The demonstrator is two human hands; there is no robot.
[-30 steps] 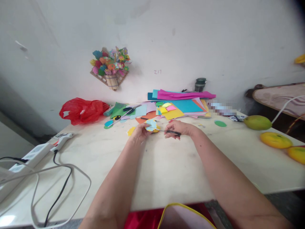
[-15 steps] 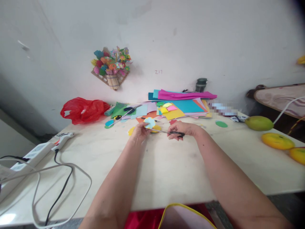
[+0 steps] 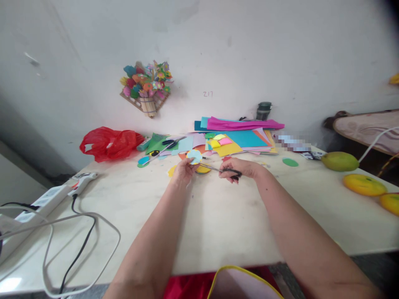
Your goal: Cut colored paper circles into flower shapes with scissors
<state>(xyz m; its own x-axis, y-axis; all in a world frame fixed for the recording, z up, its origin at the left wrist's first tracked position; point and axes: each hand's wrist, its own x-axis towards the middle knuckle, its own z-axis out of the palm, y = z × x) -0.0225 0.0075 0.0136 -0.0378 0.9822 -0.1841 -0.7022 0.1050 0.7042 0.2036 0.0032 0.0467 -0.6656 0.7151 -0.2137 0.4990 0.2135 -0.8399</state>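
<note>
Over the middle of the table, my left hand [image 3: 184,169] pinches a light blue paper circle [image 3: 195,157] with a thin yellow edge. My right hand [image 3: 232,169] is closed around the black handles of a pair of scissors [image 3: 210,167]. The scissor blades point left and reach the lower right edge of the circle; whether they touch it I cannot tell. A yellow paper disc [image 3: 203,169] lies on the table under the blades. To the left of my fingers is another yellow paper piece [image 3: 171,171], partly hidden.
Coloured sheets [image 3: 249,141] are stacked against the wall, with a second pair of scissors [image 3: 170,143] to their left. A red plastic bag [image 3: 109,143], a power strip [image 3: 46,203] and loose cables are at left. Mangoes [image 3: 339,161] and a green disc [image 3: 290,162] lie at right.
The paper circle has turned and shifted slightly left in my left hand. The scissors have tilted a little, their blades now slanting up towards the circle. My arms have barely moved.
</note>
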